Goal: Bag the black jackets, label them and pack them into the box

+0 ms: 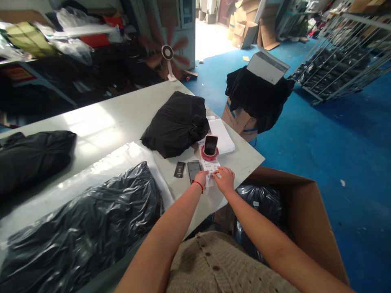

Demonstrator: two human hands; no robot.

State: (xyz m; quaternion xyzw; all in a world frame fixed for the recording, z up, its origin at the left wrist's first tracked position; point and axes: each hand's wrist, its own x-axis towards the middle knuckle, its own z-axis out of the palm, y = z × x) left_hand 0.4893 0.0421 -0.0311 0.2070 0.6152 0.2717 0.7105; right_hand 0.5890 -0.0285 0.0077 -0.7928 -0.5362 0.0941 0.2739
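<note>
Paper slip (pixel 209 173) with print on it lies on the counter (pixel 100 126), right under my two grips in the head view. My right grip (pixel 225 180) is curved and partly open, and its fingers (pixel 216 173) rest on the slip's right edge. My left grip (pixel 200 178), with a red string at the wrist, sits at the slip's left edge, over a dark flat case (pixel 193 171). I cannot tell if either grip pinches the slip. Slow, flat fingers keep thin paper smooth. Just past the slip, a phone (pixel 211 145) stands in a red ring (pixel 209 154). A black cloth bundle (pixel 175 124) lies near, and a cardboard box (pixel 305 215) stands past the counter's edge.
</note>
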